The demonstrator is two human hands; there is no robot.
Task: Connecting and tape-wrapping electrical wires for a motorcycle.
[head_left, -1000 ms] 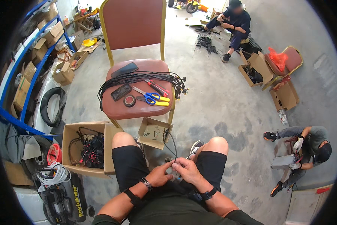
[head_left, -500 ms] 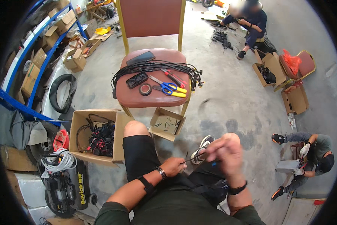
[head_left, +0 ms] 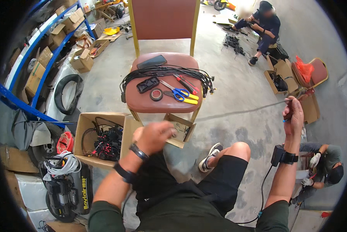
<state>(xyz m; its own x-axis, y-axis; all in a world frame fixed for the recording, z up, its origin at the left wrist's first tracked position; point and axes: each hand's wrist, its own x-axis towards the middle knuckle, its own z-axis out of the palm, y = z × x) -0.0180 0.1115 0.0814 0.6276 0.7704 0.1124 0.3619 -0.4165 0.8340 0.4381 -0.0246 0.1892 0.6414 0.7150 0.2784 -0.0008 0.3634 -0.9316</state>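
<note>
My right hand [head_left: 294,115] is raised at the right, fingers pinched on one end of a thin dark cable [head_left: 254,107]. The cable stretches left toward the chair, blurred by motion. A small blue bit shows at that hand's palm. My left hand [head_left: 156,136] is over my left knee, beside a small open carton [head_left: 177,142]; its fingers are smeared, so its grip is unclear. On the red chair seat [head_left: 142,103] lie a bundle of black cables [head_left: 165,70], scissors [head_left: 177,92], red-handled pliers [head_left: 187,84], a yellow-handled tool [head_left: 189,101], black tape [head_left: 156,94], a black tray [head_left: 147,84] and a phone [head_left: 152,62].
A large carton of tangled black wires [head_left: 108,143] stands left of my knees, an air compressor [head_left: 65,189] below it. Blue shelving [head_left: 34,91] lines the left. One person [head_left: 264,29] sits at the far right; another, wearing white gloves [head_left: 314,159], works nearer.
My hands have moved apart: the right went up and right with the cable, the left went up and left toward the small carton. The cable now stretches out in the air.
</note>
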